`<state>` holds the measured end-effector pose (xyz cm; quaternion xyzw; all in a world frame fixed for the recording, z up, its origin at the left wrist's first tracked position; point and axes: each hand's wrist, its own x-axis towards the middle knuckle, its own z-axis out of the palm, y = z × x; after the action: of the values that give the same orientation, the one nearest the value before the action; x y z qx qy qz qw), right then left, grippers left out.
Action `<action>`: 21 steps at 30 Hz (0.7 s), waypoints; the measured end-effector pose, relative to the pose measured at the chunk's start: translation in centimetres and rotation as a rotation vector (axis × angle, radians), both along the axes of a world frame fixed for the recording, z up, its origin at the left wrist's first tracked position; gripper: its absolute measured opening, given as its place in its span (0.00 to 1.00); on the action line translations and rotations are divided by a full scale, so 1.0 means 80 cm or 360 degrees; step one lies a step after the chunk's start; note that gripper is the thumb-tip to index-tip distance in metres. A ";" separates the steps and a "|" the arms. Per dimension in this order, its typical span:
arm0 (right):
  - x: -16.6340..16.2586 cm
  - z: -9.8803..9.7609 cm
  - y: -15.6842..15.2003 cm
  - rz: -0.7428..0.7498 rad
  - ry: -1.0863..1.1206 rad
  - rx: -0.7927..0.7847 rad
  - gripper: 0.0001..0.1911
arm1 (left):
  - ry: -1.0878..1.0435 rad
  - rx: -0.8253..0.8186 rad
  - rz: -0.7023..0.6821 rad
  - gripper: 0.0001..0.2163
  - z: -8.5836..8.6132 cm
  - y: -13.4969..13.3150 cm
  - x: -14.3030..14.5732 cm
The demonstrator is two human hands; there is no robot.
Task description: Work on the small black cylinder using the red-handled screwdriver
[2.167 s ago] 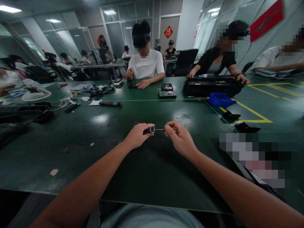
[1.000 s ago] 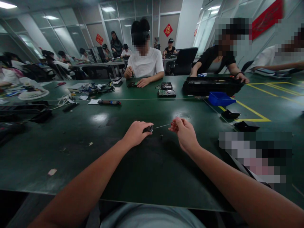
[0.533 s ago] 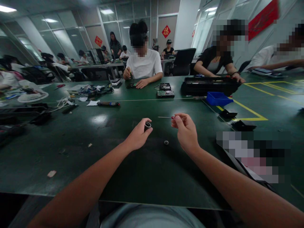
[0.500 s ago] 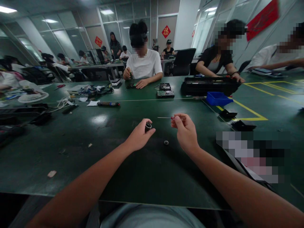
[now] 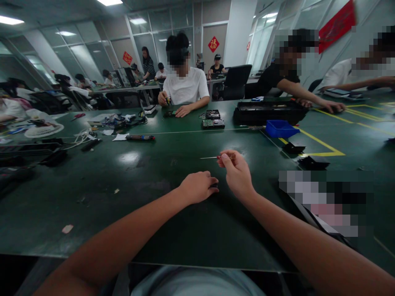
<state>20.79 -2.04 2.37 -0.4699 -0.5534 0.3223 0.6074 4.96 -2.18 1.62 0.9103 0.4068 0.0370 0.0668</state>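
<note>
My right hand [image 5: 238, 168] is closed around the handle of a small screwdriver [image 5: 210, 157], red at its front end, with the thin shaft pointing left above the table. Palm down, my left hand [image 5: 199, 187] rests low at the green tabletop, its thumb and fingertips closed about a small dark round part [image 5: 214, 186]. The hand covers most of that part. The black ring-shaped piece seen in this hand earlier is hidden from view.
Across the table [image 5: 148, 230] a person in a white shirt works on a board. A blue bin [image 5: 281, 128], a long black housing [image 5: 268, 112], circuit-board units [image 5: 213, 123] and a dark cylindrical tool [image 5: 140, 137] lie further back. Papers [image 5: 314, 205] are at right.
My left hand has moved right and down and turned palm down, its fingers closing on the small round part on the table. My right hand still holds the screwdriver, slightly lower.
</note>
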 end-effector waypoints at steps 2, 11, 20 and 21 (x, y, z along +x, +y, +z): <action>0.000 -0.002 0.001 0.0006 0.0012 -0.0001 0.10 | 0.0041 0.0029 -0.0023 0.15 0.001 0.003 0.002; 0.001 -0.003 0.002 0.0014 0.0007 -0.0006 0.10 | -0.0502 -0.0213 0.0146 0.10 0.011 0.014 -0.037; 0.001 -0.004 0.002 0.0073 -0.0015 -0.0051 0.10 | -0.2052 -0.0835 0.1001 0.11 0.036 0.041 -0.184; 0.001 -0.004 0.003 0.0077 -0.0027 -0.0065 0.11 | -0.2166 -0.0784 0.1098 0.10 0.040 0.041 -0.205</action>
<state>20.90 -1.83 2.04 -0.4716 -0.5631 0.3441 0.5849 -11.47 1.12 4.84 0.4701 0.5318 0.5117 0.4840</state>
